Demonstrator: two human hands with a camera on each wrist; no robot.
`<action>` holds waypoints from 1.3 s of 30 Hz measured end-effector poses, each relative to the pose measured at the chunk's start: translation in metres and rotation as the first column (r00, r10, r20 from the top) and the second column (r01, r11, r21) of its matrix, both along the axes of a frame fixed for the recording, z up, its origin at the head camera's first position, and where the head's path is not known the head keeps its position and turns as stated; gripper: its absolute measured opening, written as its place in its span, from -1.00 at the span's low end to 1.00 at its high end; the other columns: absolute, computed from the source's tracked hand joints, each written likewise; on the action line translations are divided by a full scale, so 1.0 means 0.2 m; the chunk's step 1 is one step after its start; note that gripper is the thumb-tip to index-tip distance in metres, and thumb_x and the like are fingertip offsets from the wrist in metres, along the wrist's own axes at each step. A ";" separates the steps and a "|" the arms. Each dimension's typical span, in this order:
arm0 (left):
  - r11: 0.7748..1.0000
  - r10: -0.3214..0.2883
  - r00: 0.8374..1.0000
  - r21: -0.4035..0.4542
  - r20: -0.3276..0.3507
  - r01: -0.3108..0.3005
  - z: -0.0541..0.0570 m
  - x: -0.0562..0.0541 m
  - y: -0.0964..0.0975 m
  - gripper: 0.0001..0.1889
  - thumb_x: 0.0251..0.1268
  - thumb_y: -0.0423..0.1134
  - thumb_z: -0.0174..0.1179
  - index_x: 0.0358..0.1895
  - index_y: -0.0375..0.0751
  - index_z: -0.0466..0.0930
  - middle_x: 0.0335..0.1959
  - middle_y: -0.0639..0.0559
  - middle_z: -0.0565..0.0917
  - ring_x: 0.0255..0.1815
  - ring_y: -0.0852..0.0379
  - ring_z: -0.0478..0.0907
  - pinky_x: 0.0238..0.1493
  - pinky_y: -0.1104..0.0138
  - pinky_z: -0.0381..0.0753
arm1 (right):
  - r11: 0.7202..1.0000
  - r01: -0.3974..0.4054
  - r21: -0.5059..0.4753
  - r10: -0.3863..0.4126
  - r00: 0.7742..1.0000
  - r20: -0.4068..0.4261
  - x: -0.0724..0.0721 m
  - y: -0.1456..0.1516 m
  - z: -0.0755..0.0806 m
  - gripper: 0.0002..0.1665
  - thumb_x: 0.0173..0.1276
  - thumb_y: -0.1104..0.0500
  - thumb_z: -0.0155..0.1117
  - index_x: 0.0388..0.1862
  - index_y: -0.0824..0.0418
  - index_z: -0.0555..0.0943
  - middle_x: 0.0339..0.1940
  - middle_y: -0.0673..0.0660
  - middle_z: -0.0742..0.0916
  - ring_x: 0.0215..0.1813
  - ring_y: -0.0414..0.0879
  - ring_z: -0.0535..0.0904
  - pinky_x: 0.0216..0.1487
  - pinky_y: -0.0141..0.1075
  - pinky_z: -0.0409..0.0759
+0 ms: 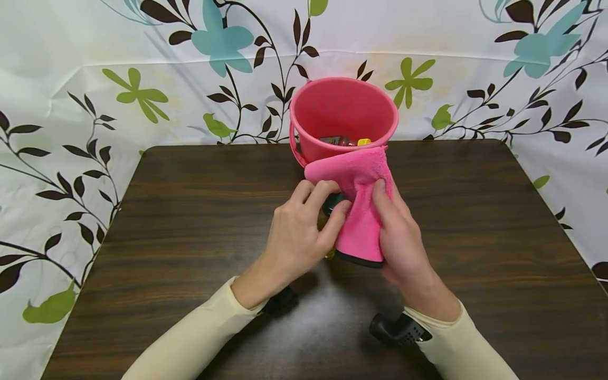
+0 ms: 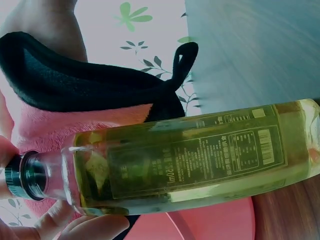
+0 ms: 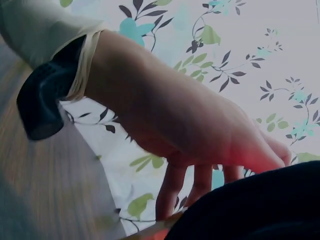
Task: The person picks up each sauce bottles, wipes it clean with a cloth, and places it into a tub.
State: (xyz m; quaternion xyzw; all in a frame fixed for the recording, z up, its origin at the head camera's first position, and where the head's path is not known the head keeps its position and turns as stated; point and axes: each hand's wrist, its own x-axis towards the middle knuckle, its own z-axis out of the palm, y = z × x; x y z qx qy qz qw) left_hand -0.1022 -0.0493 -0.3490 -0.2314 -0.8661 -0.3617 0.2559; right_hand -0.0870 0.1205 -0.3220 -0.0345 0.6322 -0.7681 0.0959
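Note:
My left hand (image 1: 296, 232) holds a clear bottle of yellow oil (image 2: 200, 160) by its neck, fingers at the dark green cap (image 2: 22, 175). Printed text and a barcode show on the bottle's side in the left wrist view; in the head view the hand mostly hides it. With thumb in front, my right hand (image 1: 406, 243) grips a pink plush cleaning mitt (image 1: 363, 211) close beside the bottle. The mitt's black-trimmed opening (image 2: 90, 85) gapes, with a black loop (image 2: 185, 62) at one corner. In the right wrist view, dark fabric (image 3: 260, 210) fills the lower right corner.
Behind the hands, a pink bucket (image 1: 344, 113) stands at the table's back edge with small items (image 1: 344, 141) inside. The dark wood table (image 1: 190, 221) meets a hanging patterned cloth (image 1: 57, 105). A black device (image 1: 399, 330) is strapped to each wrist.

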 end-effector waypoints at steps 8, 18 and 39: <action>1.000 0.001 1.000 -0.006 0.015 -0.001 0.00 0.00 0.00 -0.69 0.45 -0.03 0.26 0.11 -0.08 0.62 -0.16 -0.06 0.62 -0.33 0.10 0.60 -0.38 0.27 0.70 | 0.997 -0.002 0.075 0.000 0.999 0.037 0.00 0.04 -0.05 -0.47 0.75 -0.19 -0.21 0.54 -0.06 0.25 0.06 -0.02 0.59 0.06 -0.13 0.64 -0.04 -0.37 0.69; 0.999 0.022 0.999 -0.036 0.029 -0.021 0.01 0.00 -0.01 -0.67 0.46 0.01 0.22 0.14 -0.04 0.62 -0.27 -0.03 0.60 -0.40 0.17 0.49 -0.48 0.34 0.53 | 0.998 0.003 0.064 -0.004 1.000 0.027 0.01 0.07 -0.07 -0.52 0.74 -0.20 -0.18 0.44 -0.03 0.32 -0.01 -0.01 0.62 -0.01 -0.13 0.66 -0.10 -0.38 0.68; 0.996 0.071 0.997 -0.052 0.010 -0.071 0.03 -0.02 0.01 -0.69 0.45 0.06 0.24 0.05 -0.04 0.59 -0.39 0.00 0.54 -0.48 0.17 0.42 -0.52 0.32 0.47 | 1.000 -0.021 0.016 0.020 1.000 0.020 0.03 0.05 -0.10 -0.56 0.75 -0.19 -0.20 0.36 -0.01 0.36 -0.05 -0.02 0.62 -0.06 -0.15 0.60 -0.11 -0.38 0.65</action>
